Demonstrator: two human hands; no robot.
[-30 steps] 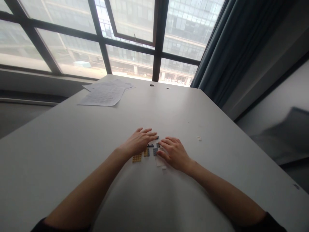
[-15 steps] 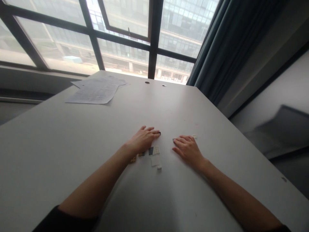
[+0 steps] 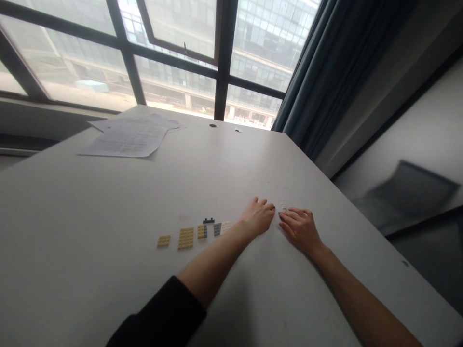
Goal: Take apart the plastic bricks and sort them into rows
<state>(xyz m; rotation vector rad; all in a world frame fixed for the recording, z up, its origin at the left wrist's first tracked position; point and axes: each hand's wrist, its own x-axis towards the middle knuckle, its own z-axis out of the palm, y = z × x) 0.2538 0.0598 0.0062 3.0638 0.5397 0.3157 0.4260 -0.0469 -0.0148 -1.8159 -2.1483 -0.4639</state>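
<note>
At the fingertips of my left hand is a small dark building-brick piece, gripped between the fingers. Close on its right, my right hand pinches a small grey piece low over the table. A gap separates the two pieces. Just beyond my right fingertips lies a small white piece. Left of my left forearm sit a white studded plate, partly covered by the arm, a grey plate and a dark piece with two raised knobs.
Farther left on the white table lie a tan-and-grey plate, a larger tan plate and a small tan plate. Printed sheets cover the far left corner. A dark curtain hangs beyond the right edge.
My left hand has moved right with the dark piece, close to my right hand. The tan plates and knobbed piece, hidden before, now show. The view has shifted slightly.
</note>
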